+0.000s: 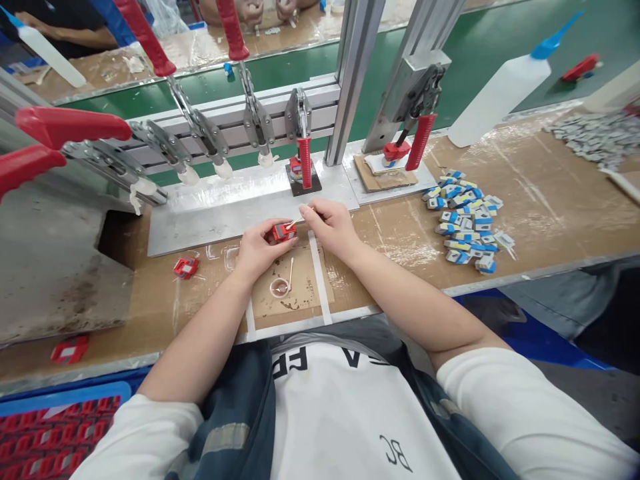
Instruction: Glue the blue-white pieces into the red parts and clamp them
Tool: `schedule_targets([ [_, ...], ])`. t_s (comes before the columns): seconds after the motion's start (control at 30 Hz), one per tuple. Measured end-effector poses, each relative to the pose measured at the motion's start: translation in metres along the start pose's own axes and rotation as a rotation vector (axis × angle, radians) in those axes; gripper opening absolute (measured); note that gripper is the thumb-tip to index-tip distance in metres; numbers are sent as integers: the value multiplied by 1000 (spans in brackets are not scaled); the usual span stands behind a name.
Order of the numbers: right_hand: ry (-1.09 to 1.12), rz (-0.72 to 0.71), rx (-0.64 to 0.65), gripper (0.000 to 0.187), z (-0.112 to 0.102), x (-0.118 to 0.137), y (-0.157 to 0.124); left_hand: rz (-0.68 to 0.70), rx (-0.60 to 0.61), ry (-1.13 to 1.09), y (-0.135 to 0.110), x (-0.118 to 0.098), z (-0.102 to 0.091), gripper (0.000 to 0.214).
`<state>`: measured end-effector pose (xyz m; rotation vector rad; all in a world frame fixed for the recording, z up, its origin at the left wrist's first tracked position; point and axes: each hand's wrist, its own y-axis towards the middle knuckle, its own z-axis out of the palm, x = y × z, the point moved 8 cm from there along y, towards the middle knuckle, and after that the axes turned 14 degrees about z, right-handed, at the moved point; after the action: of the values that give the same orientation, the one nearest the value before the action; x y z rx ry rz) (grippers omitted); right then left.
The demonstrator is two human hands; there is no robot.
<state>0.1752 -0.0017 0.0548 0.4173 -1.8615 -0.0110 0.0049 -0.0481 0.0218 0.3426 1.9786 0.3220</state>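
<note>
My left hand [260, 245] is closed around a small red plastic part [284, 231], held just above the cardboard pad [300, 293]. My right hand [333, 223] pinches a thin stick [299, 219] whose tip touches the top of the red part. On the pad below lie a small round cap of glue [278, 287] and a second stick [291, 270] resting in it.
A row of red-handled toggle clamps [304, 160] stands on a metal plate behind. Loose red parts [186, 267] lie left; a pile of blue-white pieces [467, 223] lies right. A white squeeze bottle [500, 93] stands far right. Another person's hands [265, 10] work across the bench.
</note>
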Motion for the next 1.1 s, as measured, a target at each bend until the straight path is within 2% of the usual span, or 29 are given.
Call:
schedule_targets([
  [0.47,-32,-31,41,55,5,0,1,-35,29,15,0,1,1,45],
  [1.1,-246,-40,-77,47,-5,3,0,-22,9,53,0,-1,-1,44],
])
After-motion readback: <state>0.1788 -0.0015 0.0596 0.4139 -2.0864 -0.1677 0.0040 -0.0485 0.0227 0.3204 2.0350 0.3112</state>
